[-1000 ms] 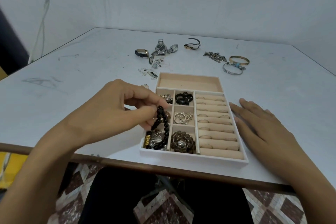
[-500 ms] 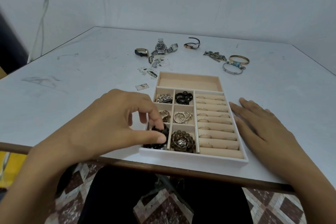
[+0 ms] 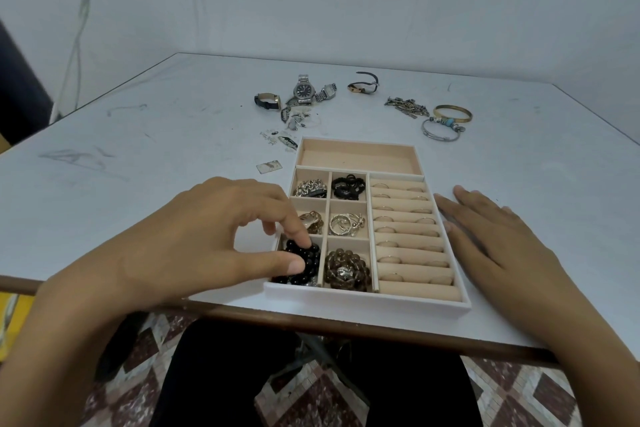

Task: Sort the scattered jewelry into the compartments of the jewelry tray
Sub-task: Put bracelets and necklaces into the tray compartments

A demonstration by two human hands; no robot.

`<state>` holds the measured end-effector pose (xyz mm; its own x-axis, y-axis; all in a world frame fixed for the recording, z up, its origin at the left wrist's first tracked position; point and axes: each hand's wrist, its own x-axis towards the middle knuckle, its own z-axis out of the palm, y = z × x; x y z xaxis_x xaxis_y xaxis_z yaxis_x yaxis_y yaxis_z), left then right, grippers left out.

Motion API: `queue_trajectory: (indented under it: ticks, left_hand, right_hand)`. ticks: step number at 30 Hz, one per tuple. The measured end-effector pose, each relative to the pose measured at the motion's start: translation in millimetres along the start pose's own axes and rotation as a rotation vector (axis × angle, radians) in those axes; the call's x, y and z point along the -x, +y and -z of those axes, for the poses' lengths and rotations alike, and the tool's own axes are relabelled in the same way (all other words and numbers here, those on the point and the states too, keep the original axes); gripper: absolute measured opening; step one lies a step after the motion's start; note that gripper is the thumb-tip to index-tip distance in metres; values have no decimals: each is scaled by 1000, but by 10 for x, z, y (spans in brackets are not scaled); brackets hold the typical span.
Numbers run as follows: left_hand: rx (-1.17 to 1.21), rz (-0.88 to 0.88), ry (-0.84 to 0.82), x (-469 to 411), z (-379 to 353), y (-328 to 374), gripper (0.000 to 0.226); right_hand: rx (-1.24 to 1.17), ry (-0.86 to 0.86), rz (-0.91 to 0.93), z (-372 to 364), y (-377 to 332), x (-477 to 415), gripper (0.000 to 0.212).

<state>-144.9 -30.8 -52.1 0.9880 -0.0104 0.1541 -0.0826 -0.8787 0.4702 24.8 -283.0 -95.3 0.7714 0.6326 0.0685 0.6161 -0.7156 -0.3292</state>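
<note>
A white jewelry tray [image 3: 363, 298] sits at the near edge of a white table [image 3: 156, 156]. It has one long box at the far end, six small boxes in two columns of three, and a part with padded rolls on the right. The long box holds nothing. All six small boxes have something in them. The left hand [image 3: 207, 239] reaches into the near left small box, and its thumb and first finger pinch a black bead bracelet [image 3: 304, 262] that lies in that box. Beside it, in the near right small box, lies a brown bead bracelet [image 3: 347, 269]. The middle two boxes hold a gold piece [image 3: 311, 221] and a bunch of silver rings [image 3: 346, 224]. The far two hold a silver chain bracelet [image 3: 310, 188] and a black piece [image 3: 348, 186]. Thin rings [image 3: 391, 258] sit between the rolls; they are too small to count well. The right hand [image 3: 498, 246] lies flat on the table just beside the tray's right side, fingers straight and holding nothing. Farther back on the table lie four watches: a dark strap watch [image 3: 267, 101], a big silver watch [image 3: 304, 91], a small silver watch [image 3: 326, 93] and a thin strap watch [image 3: 363, 85]. To the right are a pile of small metal pieces [image 3: 405, 107], one gold bangle [image 3: 452, 113] and one silver bangle [image 3: 440, 130] with a blue bead. Some small clear packets [image 3: 287, 135] lie near the tray's far left corner.
</note>
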Motion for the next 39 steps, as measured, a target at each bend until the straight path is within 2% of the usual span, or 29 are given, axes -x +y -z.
queue_trajectory:
  ticks: [6,12,24,30,33,36,39]
  left_hand:
    - [-4,19,-58,-14,28,-38,37]
    - [-54,-20,-31,18,21,-42,35]
    - [87,-25,5,2,-34,-90,33]
    - [195,33,99,-122,3,-220,30]
    - [96,151,131,-291,-8,-482,46]
    - [-189,233,42,-459,-77,-723,73]
    - [-249,253,19,-585,-93,-779,79]
  right_hand:
    - [-3,6,1,-13,10,-3,64]
    - [-1,6,3,-9,8,-2,66]
    - [-12,9,4,-6,-2,9,66]
    - [-6,-3,1,1,-11,12,66]
    - [-5,-8,1,2,-8,13,66]
    - [2,-12,5,2,-3,14,66]
    - [0,-19,10,4,3,2,66]
